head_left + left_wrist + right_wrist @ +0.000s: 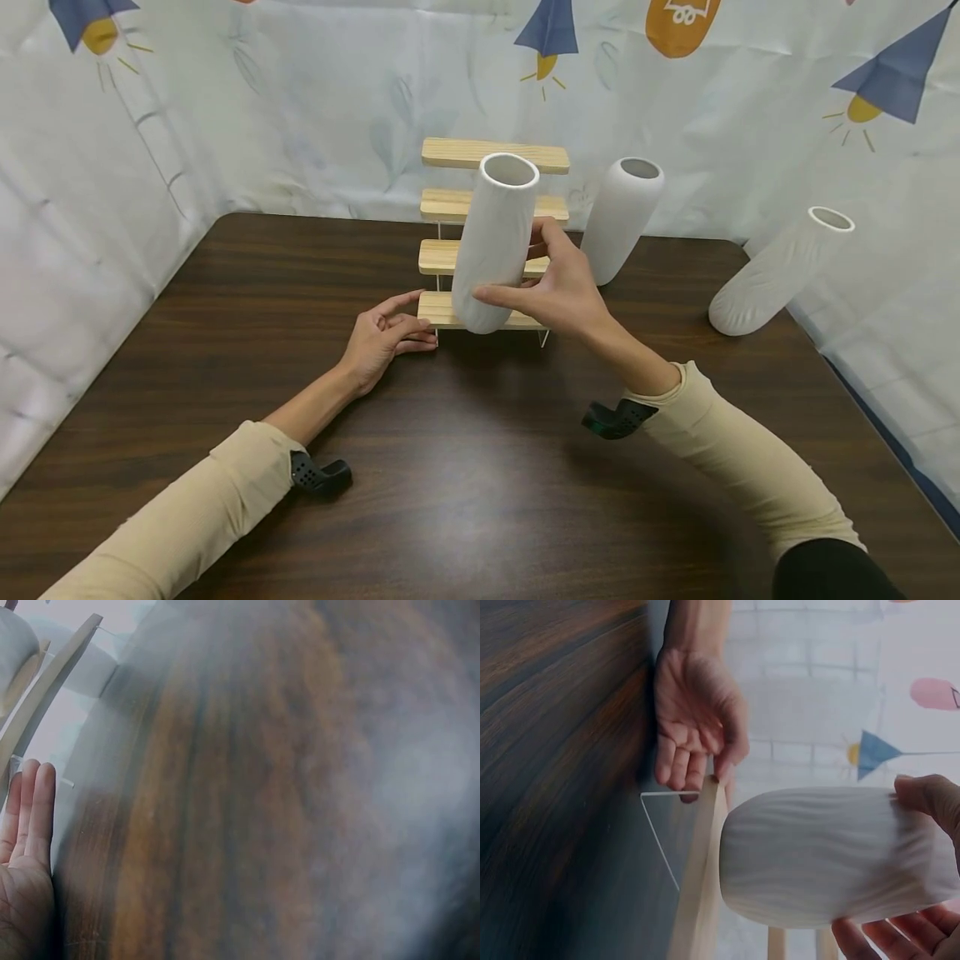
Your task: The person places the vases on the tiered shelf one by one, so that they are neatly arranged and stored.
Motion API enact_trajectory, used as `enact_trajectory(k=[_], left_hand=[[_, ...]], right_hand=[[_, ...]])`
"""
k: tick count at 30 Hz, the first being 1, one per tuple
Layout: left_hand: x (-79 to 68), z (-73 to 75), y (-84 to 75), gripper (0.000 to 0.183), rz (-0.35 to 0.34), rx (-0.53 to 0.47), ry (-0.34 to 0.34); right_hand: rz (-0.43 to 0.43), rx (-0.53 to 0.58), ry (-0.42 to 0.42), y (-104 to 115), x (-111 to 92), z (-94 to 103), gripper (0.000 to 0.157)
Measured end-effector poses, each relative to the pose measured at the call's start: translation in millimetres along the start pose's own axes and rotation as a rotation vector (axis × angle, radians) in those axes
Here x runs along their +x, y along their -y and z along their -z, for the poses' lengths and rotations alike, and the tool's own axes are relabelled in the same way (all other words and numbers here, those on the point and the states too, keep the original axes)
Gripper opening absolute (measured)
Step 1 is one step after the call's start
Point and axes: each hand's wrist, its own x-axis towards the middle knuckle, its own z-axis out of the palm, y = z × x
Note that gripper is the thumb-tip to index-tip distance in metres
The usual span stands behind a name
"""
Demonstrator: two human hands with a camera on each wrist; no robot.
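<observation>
My right hand holds a white ribbed vase upright, thumb on the near side and fingers round the other. The vase's base is at the lowest board of a tiered wooden display rack; whether it touches the board I cannot tell. My left hand grips the left end of that lowest board, thumb in front and index finger behind. The other left fingers lie under the board by a thin clear leg. In the left wrist view only part of the left hand shows.
A second white vase stands just right of the rack. A third, textured white vase stands near the right edge of the dark wooden table. A printed white curtain hangs behind the table.
</observation>
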Motion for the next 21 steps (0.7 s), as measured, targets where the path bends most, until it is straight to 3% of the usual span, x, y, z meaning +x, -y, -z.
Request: enact_trajectory(k=[9,21], left_hand=[[-0.5,1.9,2.4,0.059,-0.011,-0.006,0.002],[-1.0,0.7,-0.4,0.054,-0.007,0.030,-0.019]], right_hand=[[0.035,0.015,0.009,-1.8,8.4,-15.1,0.077],[0.034,-0.058,-0.004,-0.2,15.9,-26.8,0.080]])
